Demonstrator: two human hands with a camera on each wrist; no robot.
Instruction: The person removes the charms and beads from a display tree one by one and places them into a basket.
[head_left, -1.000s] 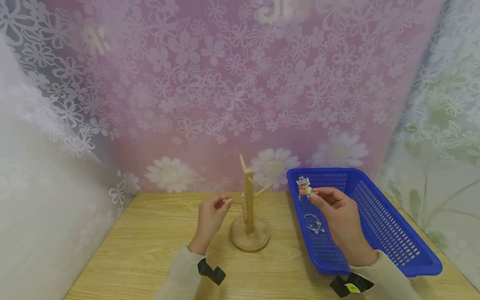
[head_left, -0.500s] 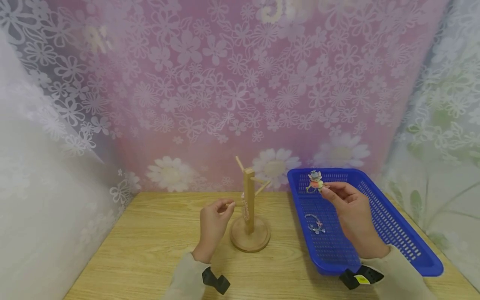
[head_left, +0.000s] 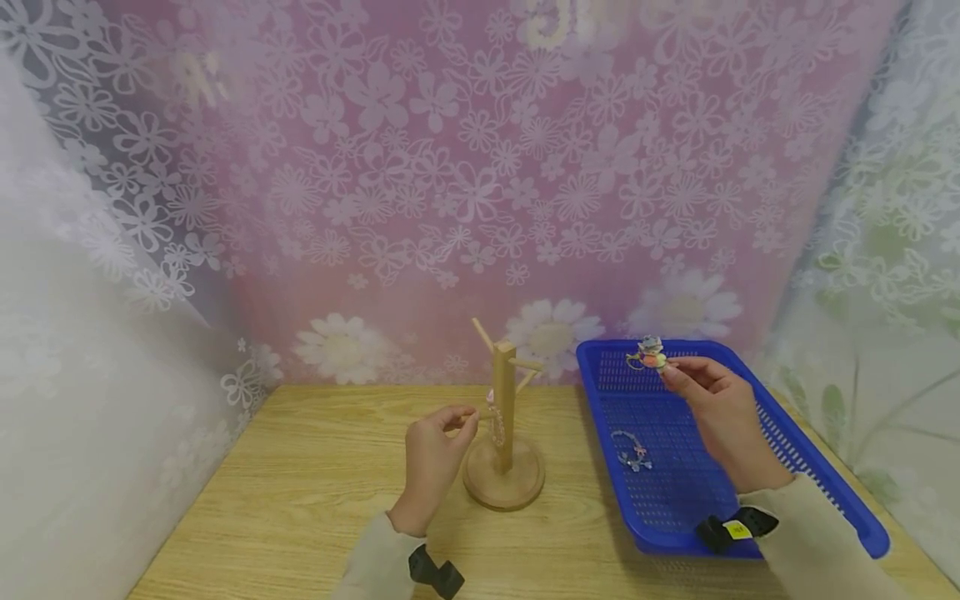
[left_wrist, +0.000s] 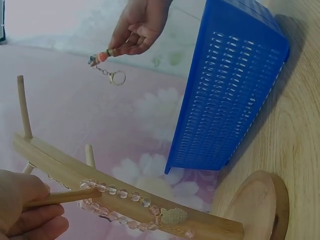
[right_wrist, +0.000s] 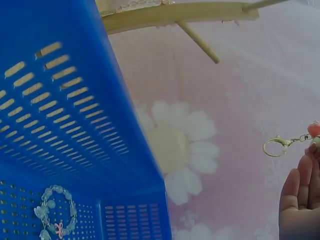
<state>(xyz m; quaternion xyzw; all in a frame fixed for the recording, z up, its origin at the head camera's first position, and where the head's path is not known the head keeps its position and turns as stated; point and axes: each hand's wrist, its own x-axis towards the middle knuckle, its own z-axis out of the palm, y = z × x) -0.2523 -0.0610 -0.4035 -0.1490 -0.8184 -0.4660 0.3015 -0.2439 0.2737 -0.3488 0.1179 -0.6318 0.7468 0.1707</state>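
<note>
Flowered cloth (head_left: 450, 192) is hung behind the surface (head_left: 322, 450). Above rim level of the blue basket (head_left: 667, 492), a keychain (head_left: 652, 360) is pinched in the right grip (head_left: 720, 425); a stand peg (left_wrist: 65, 197) is clasped by the left grip (head_left: 438, 458). Writing on the yellow wrist label (head_left: 737, 530) cannot be read.

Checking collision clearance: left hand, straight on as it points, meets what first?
Likely the beaded bracelet hanging on the peg that the left hand pinches, then the post; exact depth unclear.

Sleeves (head_left: 817, 537): pale beige | wrist straps (head_left: 425, 567): black | right label (head_left: 738, 530): yellow, perhaps printed
</note>
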